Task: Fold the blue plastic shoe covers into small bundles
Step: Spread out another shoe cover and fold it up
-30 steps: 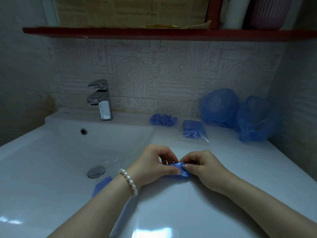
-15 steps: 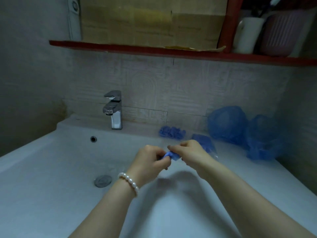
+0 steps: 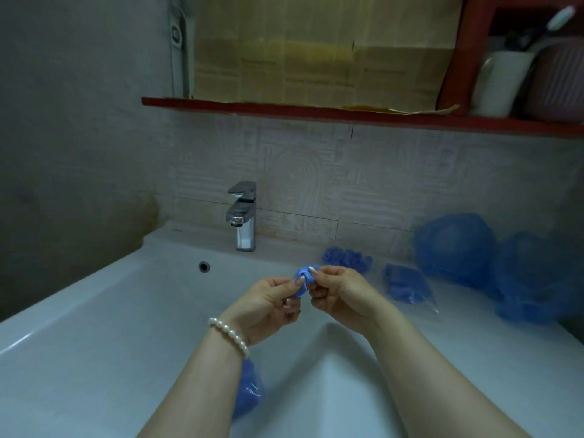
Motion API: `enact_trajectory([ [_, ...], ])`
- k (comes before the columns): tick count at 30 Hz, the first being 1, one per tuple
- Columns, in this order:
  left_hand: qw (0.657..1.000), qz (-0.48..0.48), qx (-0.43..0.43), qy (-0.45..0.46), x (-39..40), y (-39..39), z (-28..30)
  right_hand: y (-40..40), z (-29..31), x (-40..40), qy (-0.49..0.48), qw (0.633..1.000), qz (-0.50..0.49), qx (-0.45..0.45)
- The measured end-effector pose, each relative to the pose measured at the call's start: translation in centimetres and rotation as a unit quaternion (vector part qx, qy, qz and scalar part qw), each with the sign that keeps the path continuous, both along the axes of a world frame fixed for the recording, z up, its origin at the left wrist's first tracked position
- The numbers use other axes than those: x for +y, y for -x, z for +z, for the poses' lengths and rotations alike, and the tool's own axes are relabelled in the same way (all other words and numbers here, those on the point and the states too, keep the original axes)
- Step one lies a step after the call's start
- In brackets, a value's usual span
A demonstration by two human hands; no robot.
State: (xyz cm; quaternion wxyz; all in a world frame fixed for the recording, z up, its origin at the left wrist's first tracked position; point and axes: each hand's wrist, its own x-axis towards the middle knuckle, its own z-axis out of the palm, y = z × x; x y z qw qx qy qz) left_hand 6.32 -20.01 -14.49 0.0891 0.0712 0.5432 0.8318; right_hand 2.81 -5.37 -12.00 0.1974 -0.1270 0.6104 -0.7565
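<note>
Hands (image 3: 316, 298) pinching shoe cover (image 3: 302, 281) between them

Between the hands (image 3: 305, 290) the bundle (image 3: 302, 281) is bright blue. Beyond the right hand (image 3: 339, 294), the folded bundles (image 3: 346, 257), a clear bag (image 3: 406, 284) of covers and the loose covers (image 3: 455, 248) further right are the same blue. Below the left hand (image 3: 268, 306), another cover (image 3: 248, 390) is blue and the bracelet (image 3: 229, 335) is pearl white. The surface (image 3: 474, 358) is glossy white, the tap (image 3: 241, 214) chrome. The tiles (image 3: 300, 172) are cream with embossed swirls; the shelf (image 3: 316, 113) above is dark red.
</note>
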Motion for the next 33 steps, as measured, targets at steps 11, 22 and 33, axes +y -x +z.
enact_trajectory([
  [11,0.982,0.139,0.035,0.121,-1.2,1.3,-1.0,0.4,-1.2,-4.5,-0.093,0.986,-0.124,0.058],
  [22,0.842,0.246,-0.03,0.479,-2.4,3.6,-6.3,1.3,-3.1,-2.3,-0.319,0.893,-0.23,0.218],
  [33,0.64,0.066,-0.162,0.748,-2.3,4.2,-11.7,0.1,-3.7,-1.5,-0.404,0.859,-0.155,0.275],
])
